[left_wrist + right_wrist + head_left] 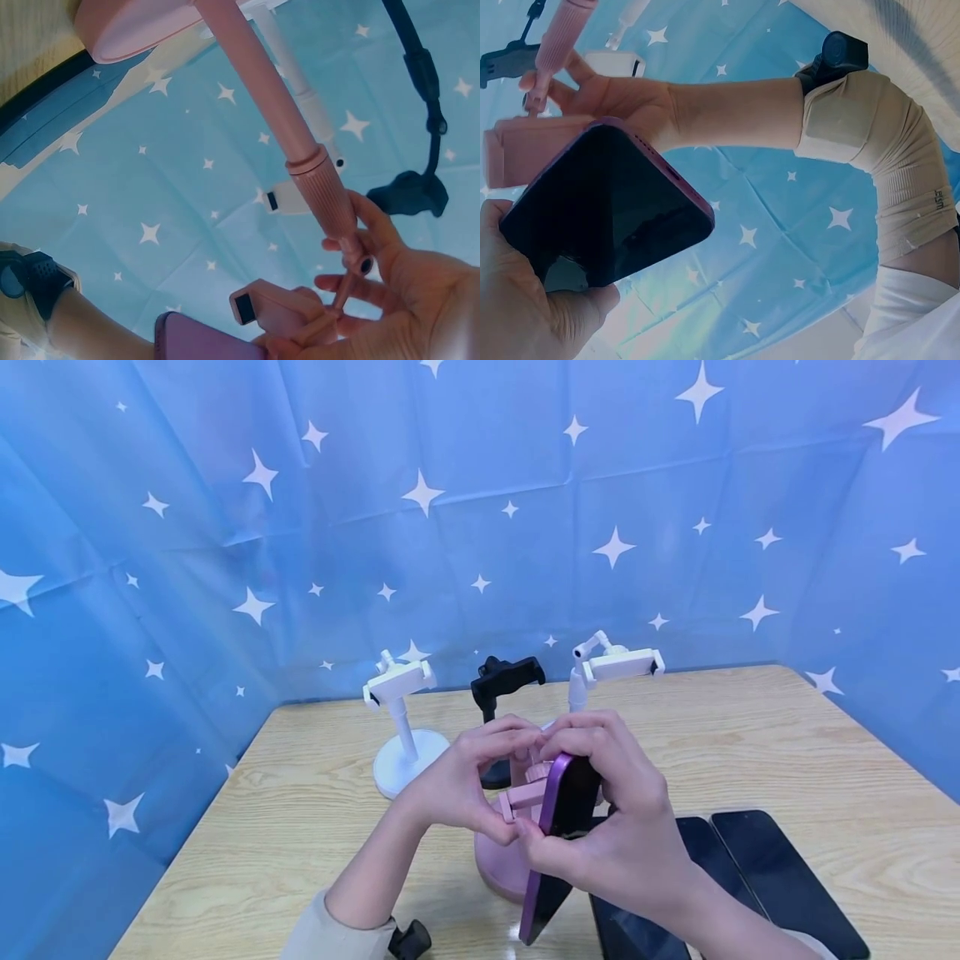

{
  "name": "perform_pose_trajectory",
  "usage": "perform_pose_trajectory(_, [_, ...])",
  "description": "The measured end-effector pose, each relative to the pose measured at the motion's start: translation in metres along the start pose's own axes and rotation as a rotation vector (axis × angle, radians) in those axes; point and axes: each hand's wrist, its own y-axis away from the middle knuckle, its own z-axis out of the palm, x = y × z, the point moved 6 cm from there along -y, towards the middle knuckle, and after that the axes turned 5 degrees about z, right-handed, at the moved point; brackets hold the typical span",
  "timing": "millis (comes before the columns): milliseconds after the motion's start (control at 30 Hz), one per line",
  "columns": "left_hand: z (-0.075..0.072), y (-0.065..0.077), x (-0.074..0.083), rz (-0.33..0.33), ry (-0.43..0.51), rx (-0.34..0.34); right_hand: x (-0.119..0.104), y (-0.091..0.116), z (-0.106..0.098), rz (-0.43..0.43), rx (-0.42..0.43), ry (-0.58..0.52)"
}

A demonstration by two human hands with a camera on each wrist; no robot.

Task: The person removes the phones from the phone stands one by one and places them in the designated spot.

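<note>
In the head view a pink phone stand [501, 868] stands mid-table, its clamp [525, 795] tilted on edge. My left hand [457, 781] holds the stand's clamp and joint, with fingers behind the joint and thumb by the clamp's lower end. A purple phone [615, 202] with a dark screen is gripped by its edges in my right hand [630, 818]. Its back is turned to the clamp and very near it; I cannot tell whether they touch. In the left wrist view the pink pole [262, 82] runs down to the joint beside my left fingers.
Behind stand a white phone stand [405, 760] at left, a black one [510, 678], and another white one [622, 666] at right. Several dark phones lie at the right front, one [787, 877] outermost. A blue starry curtain [480, 543] hangs behind the wooden table [255, 827].
</note>
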Motion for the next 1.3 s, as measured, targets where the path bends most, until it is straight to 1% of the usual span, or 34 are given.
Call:
perform_pose_trajectory(33, [0.000,0.000,0.000,-0.009,-0.016,0.000,-0.002,-0.001,-0.002,0.013,-0.004,-0.008])
perform_pose_trajectory(67, [-0.001,-0.001,0.000,-0.016,-0.030,0.000,0.001,0.002,-0.004,0.027,-0.009,-0.018])
perform_pose_trajectory(167, [-0.002,-0.001,0.000,-0.034,-0.089,-0.002,0.033,0.020,-0.010,0.060,-0.008,-0.026])
perform_pose_trajectory(233, [-0.002,-0.003,0.000,-0.036,-0.101,-0.006,0.054,0.031,-0.017,0.069,0.006,-0.020])
perform_pose_trajectory(267, [-0.001,-0.003,0.000,-0.037,-0.107,-0.007,0.053,0.032,-0.021,0.080,0.010,0.021])
perform_pose_trajectory(300, [-0.001,-0.004,0.000,-0.039,-0.112,-0.007,0.051,0.030,-0.024,0.091,0.016,0.065])
perform_pose_trajectory(333, [-0.001,-0.005,-0.001,-0.043,-0.116,-0.008,0.043,0.026,-0.028,0.110,0.016,0.127])
perform_pose_trajectory(367, [0.000,-0.006,-0.001,-0.050,-0.120,-0.009,0.032,0.021,-0.032,0.130,0.015,0.190])
perform_pose_trajectory(467, [0.000,-0.007,-0.002,-0.083,-0.135,-0.005,-0.006,0.002,-0.041,0.230,-0.008,0.399])
perform_pose_trajectory(533, [0.000,-0.007,-0.002,-0.109,-0.136,0.002,-0.022,-0.005,-0.047,0.278,-0.020,0.505])
perform_pose_trajectory(633, [0.000,-0.008,-0.002,-0.139,-0.138,0.015,-0.027,-0.005,-0.056,0.342,-0.026,0.604])
perform_pose_trajectory(700, [0.000,-0.009,-0.002,-0.142,-0.144,0.022,-0.020,0.001,-0.064,0.372,-0.037,0.641])
perform_pose_trajectory(800, [0.000,-0.012,-0.001,-0.134,-0.146,0.026,-0.002,0.016,-0.077,0.447,-0.082,0.688])
perform_pose_trajectory(867, [0.000,-0.016,0.000,-0.126,-0.138,0.031,0.011,0.027,-0.085,0.498,-0.128,0.718])
perform_pose_trajectory(967, [0.001,-0.022,0.001,-0.113,-0.104,0.042,0.030,0.044,-0.097,0.594,-0.217,0.753])
perform_pose_trajectory(1100, [0.002,-0.034,0.002,-0.090,-0.062,0.051,0.052,0.064,-0.113,0.705,-0.324,0.784])
perform_pose_trajectory(1233, [0.008,-0.049,0.000,-0.078,-0.047,0.039,0.070,0.078,-0.128,0.762,-0.394,0.820])
perform_pose_trajectory(1300, [0.013,-0.059,-0.001,-0.059,-0.050,0.021,0.078,0.083,-0.136,0.793,-0.429,0.827])
